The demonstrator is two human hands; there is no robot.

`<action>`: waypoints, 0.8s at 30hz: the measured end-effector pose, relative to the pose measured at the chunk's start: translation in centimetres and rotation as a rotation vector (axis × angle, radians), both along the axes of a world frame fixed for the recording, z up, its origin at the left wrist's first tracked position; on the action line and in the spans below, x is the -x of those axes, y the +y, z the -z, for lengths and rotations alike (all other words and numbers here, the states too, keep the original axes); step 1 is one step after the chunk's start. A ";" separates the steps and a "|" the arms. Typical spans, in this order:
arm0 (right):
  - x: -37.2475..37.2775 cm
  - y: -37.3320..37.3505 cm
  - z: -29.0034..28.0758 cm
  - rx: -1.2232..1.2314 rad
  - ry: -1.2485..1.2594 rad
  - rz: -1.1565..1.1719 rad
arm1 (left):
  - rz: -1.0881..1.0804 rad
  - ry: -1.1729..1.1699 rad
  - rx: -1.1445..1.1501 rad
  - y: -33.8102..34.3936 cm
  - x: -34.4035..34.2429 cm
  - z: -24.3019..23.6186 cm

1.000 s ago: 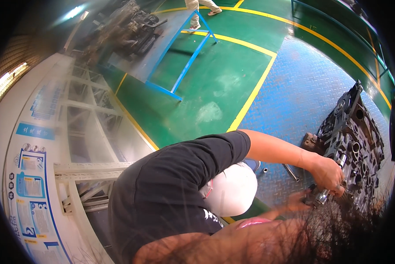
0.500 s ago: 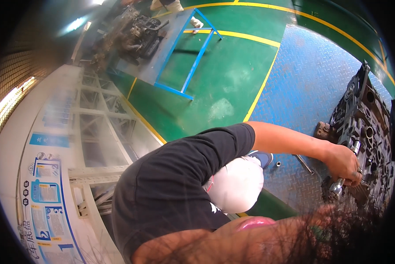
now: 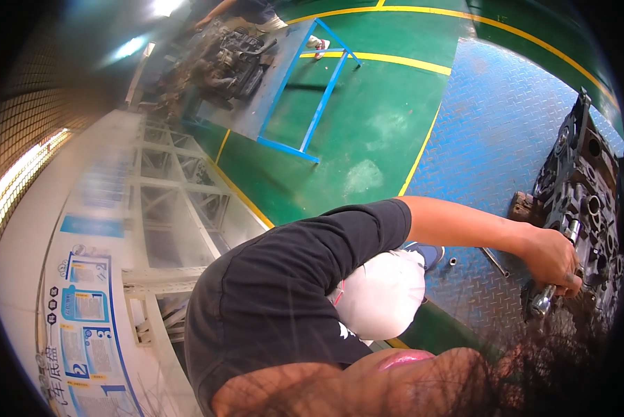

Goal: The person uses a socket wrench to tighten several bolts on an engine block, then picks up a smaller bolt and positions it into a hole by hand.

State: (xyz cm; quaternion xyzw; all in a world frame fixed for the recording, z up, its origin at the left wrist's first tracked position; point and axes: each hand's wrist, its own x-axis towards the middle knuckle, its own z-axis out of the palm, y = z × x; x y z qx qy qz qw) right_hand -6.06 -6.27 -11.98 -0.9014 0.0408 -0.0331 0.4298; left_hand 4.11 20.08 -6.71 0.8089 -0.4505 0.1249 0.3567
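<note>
At the right, my left arm reaches across to a dark metal engine block (image 3: 589,208) standing on a blue tread-plate surface. My left hand (image 3: 553,260) is closed round a shiny chrome socket wrench (image 3: 542,301) lying along the block's near side. One end of the tool shows below my fingers and another bright part above them; the middle is hidden by the hand. A small nut or socket (image 3: 453,262) and a slim metal wrench (image 3: 494,261) lie on the tread plate (image 3: 492,139) to the left of the hand. My right hand is out of sight.
A brown block (image 3: 522,206) sits against the engine block. Farther off, another engine (image 3: 239,66) rests on a blue-framed table (image 3: 273,90), with a person's arm and shoe beside it. A white frame and printed panel (image 3: 82,299) stand left. My white-clad knee (image 3: 381,295) is below my arm.
The whole scene has shifted slightly to the right in the picture. More of the person by the far table shows. My left hand keeps its hold on the socket wrench.
</note>
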 end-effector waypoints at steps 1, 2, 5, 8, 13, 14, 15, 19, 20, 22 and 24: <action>-0.1 0.0 -1.6 0.014 0.006 0.015 | 0.015 0.006 0.014 -0.7 0.0 0.1; -0.5 0.4 -2.4 0.047 -0.160 0.049 | 0.018 0.036 0.029 -0.6 -0.2 0.2; 0.8 0.6 2.9 0.076 -0.232 -0.009 | 0.017 0.055 0.028 -0.8 -0.5 0.2; 4.5 8.6 7.5 -0.137 0.338 -0.032 | 0.049 0.013 0.041 -0.8 -0.7 0.8; 6.8 18.4 3.2 -0.748 0.214 -0.237 | 0.020 0.082 0.083 -0.7 -0.5 0.5; 7.0 17.7 4.4 -0.802 0.216 -0.234 | 0.055 0.014 0.091 -1.2 -0.9 1.1; 6.5 16.0 5.9 -0.805 0.211 -0.250 | 0.084 -0.059 0.097 -1.1 -1.3 1.4; 5.4 11.0 3.8 -0.160 0.209 0.040 | 0.134 -0.354 0.076 -3.3 -1.7 3.9; 5.1 9.7 3.4 -0.156 0.216 0.042 | 0.135 -0.348 0.081 -3.6 -1.7 4.2; 4.3 6.4 2.9 -0.048 0.216 -0.047 | 0.111 -0.297 0.041 -3.5 -1.5 2.2; 4.2 4.5 2.0 0.012 0.164 -0.055 | 0.090 -0.227 -0.015 -2.8 -0.2 -0.5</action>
